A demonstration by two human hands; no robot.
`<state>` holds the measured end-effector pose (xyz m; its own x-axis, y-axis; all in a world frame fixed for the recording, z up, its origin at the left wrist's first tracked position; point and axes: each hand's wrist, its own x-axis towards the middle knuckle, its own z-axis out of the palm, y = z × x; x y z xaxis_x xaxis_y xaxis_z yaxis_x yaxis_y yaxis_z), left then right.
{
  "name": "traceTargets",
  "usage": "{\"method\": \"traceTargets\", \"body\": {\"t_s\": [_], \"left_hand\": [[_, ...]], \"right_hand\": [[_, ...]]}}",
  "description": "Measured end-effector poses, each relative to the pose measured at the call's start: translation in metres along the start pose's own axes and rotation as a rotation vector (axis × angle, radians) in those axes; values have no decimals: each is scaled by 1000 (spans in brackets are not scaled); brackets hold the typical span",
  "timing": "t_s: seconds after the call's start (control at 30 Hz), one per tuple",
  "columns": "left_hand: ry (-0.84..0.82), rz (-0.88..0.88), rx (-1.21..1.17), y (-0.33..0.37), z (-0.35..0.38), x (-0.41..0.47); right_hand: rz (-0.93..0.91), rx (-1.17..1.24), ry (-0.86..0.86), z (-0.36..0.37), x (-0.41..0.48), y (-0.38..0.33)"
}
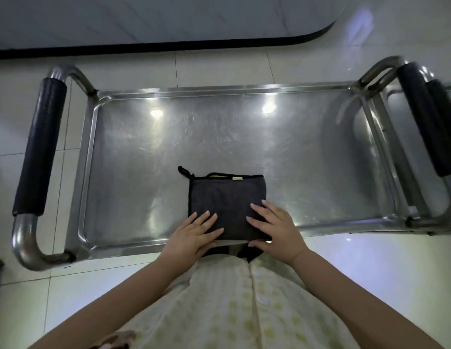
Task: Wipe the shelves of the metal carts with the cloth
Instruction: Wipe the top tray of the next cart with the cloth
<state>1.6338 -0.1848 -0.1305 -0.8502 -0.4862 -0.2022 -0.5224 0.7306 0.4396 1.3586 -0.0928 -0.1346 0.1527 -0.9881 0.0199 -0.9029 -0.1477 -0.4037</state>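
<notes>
Our dark cloth (pixel 225 197) lies folded at the near edge of the cart's shiny top shelf (pixel 169 137). Our left hand (pixel 191 235) and right hand (pixel 274 233) press flat on it, fingers straight. It looks soft and light, so we push from on top.

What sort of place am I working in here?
Likely a restaurant or canteen service area, though that is a guess: a stainless steel cart with black padded handles, a second similar cart at its right, and a pale rounded tabletop with a black edge.
</notes>
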Motion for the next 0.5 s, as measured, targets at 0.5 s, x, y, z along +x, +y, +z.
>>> {"method": "traceTargets", "body": {"t_s": [0.5], "left_hand": [[370, -464, -3, 101, -18, 16]], "right_hand": [[36, 103, -117, -80, 13, -6]]}}
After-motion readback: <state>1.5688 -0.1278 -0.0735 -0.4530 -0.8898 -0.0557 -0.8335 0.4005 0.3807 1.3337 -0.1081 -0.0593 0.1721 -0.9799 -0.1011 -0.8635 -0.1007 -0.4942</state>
